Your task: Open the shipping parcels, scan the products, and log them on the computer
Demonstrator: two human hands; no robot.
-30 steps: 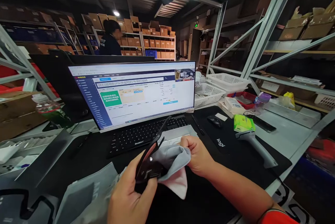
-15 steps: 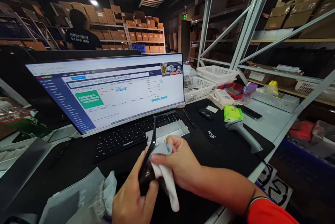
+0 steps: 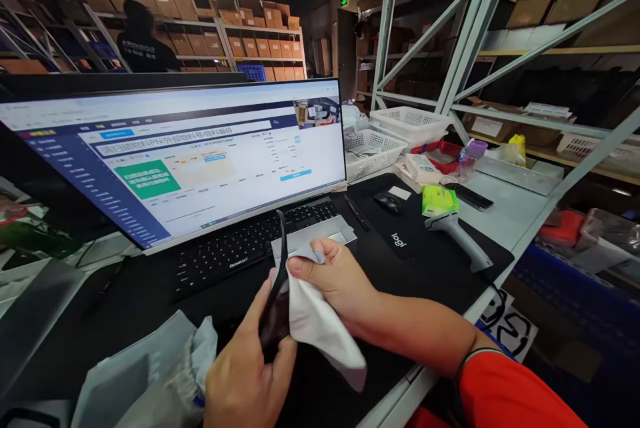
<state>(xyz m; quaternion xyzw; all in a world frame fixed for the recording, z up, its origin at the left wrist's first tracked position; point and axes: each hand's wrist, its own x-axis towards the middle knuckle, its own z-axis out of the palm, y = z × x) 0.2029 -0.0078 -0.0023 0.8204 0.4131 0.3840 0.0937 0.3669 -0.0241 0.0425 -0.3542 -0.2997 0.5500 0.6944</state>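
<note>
My left hand (image 3: 250,365) is closed around a pair of dark glasses (image 3: 274,321), with one thin black temple arm (image 3: 283,231) pointing up toward the screen. Pinched in my right hand (image 3: 343,281) is a white cleaning cloth (image 3: 323,325), pressed against the glasses and hanging down over part of them. Fingers and cloth hide much of the frame. Just beyond my hands lies an open light-grey box (image 3: 340,229), in front of the black keyboard (image 3: 215,268). A grey pouch (image 3: 133,365) and a pale drawstring bag (image 3: 165,395) rest left of my left hand.
A monitor (image 3: 220,161) fills the back of the desk. On the right are a pen (image 3: 356,213), mouse (image 3: 387,202), barcode scanner (image 3: 460,238), green-yellow packet (image 3: 440,201) and phone (image 3: 469,196). White baskets (image 3: 377,151) stand behind. A person (image 3: 143,41) is near the far shelves.
My right hand has shifted the cloth on the glasses, and more of it now hangs open to the lower right. The head view has tilted down and turned slightly right.
</note>
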